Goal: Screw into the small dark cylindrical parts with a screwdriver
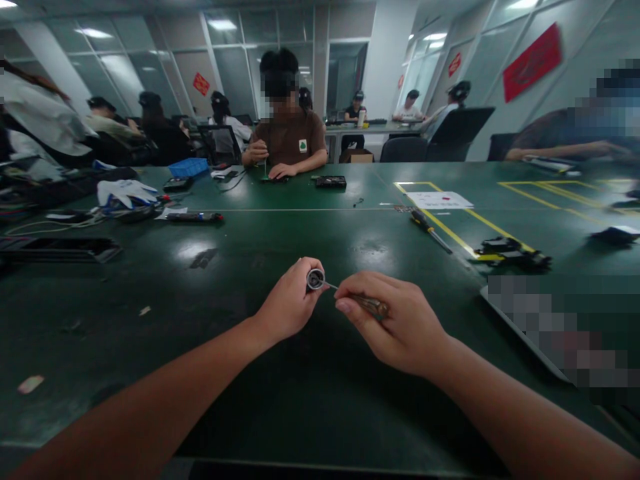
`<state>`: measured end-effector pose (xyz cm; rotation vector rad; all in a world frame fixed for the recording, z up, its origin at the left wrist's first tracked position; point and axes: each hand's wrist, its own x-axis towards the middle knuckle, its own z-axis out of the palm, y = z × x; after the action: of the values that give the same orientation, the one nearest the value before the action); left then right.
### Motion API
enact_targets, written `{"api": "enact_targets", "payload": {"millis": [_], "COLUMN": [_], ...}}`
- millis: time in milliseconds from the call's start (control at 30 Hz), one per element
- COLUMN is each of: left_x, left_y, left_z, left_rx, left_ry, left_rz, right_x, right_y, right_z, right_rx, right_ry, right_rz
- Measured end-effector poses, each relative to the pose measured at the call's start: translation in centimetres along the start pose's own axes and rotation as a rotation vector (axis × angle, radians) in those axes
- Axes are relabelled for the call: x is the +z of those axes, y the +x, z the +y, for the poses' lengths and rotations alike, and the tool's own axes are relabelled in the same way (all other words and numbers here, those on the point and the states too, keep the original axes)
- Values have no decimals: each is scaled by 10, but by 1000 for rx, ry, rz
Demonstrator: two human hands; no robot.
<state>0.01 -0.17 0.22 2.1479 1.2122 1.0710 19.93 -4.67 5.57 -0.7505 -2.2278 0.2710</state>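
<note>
In the middle of the head view, my left hand [290, 300] is wrapped round a hollow cylindrical part [315, 279] with a pale metal rim, its open end towards me. Dark detail shows inside it, too small to make out. My right hand [395, 320] grips a screwdriver [370, 305] by its brownish, see-through handle. The thin shaft points left and its tip reaches the right side of the cylinder's rim. Whether the tip sits in a screw cannot be seen. Both hands are held above the green table [250, 400].
A yellow-black screwdriver [431, 231] and black parts [513, 253] lie to the right, near a grey-edged tray [525, 343]. Gloves [127, 193], a blue basket [188, 167] and a black pen-shaped tool [195, 217] lie left. A co-worker [285, 137] works across the table.
</note>
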Motion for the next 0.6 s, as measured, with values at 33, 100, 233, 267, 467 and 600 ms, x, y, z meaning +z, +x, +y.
{"api": "enact_targets", "payload": {"millis": [33,100,233,267,467,600], "left_x": [0,0,-1,-1,-2,-1], "left_y": [0,0,1,1,1,1], "left_z": [0,0,0,0,2,3], "left_rx": [2,7,22,26,56,64], "left_ry": [4,9,24,31,72,87], "left_rz": [1,2,8,10,-8,-19], "right_x": [0,-1,-1,-1,0,1], "right_y": [0,0,0,0,1,0], "right_z": [0,0,-1,-1,0,0], "right_rx": [2,5,9,11,7,0], "right_ry": [-3,-10,-21,-19,-7,-17], "right_rz": [1,7,6,6,19,10]}}
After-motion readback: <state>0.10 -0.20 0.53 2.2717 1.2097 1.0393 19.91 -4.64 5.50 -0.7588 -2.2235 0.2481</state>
